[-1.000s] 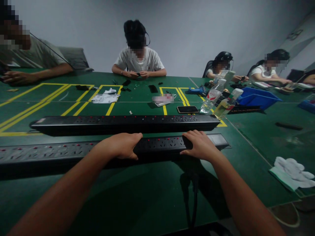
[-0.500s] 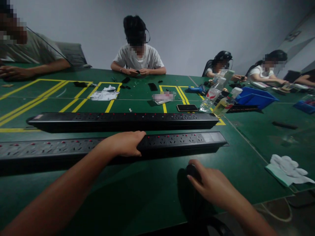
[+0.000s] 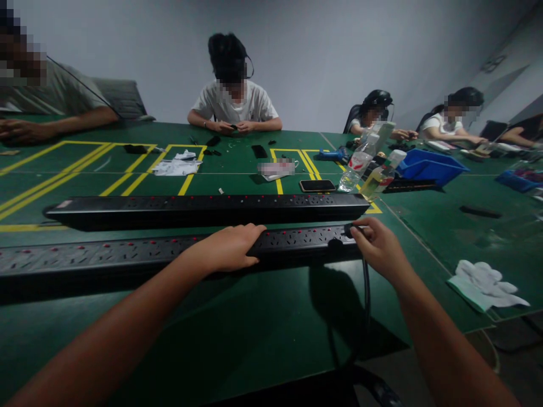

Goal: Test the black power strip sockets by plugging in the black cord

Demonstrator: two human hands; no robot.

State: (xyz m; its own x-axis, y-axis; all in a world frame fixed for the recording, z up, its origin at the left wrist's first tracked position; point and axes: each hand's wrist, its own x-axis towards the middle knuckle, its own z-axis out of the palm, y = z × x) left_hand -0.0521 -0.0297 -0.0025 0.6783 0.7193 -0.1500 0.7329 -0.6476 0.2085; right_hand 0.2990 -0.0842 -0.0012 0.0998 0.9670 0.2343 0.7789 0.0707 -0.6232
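Observation:
A long black power strip (image 3: pixel 297 237) with rows of sockets and small red lights lies across the green table in front of me. My left hand (image 3: pixel 233 246) is wrapped over its middle, thumb on the near side and fingers over the top. Between the fingers of my right hand (image 3: pixel 379 246) is a black plug (image 3: pixel 349 230), held at the strip's right end by the last sockets; whether its pins are in a socket cannot be made out. From it a black cable (image 3: pixel 367 294) hangs down toward the table's near edge. A second power strip (image 3: pixel 212 210) lies behind, roughly parallel.
White gloves (image 3: pixel 483 282) rest at the right. Beyond the strips are a phone (image 3: pixel 317 186), a water bottle (image 3: pixel 358 164), a bottle of yellow liquid (image 3: pixel 382 176), a blue bin (image 3: pixel 432 167) and crumpled paper (image 3: pixel 177 164). Several people sit around the table.
My right hand has moved up and away from me with the plug, from above the near table to the strip's right end. My left hand stays on the strip, which has shifted slightly rightward.

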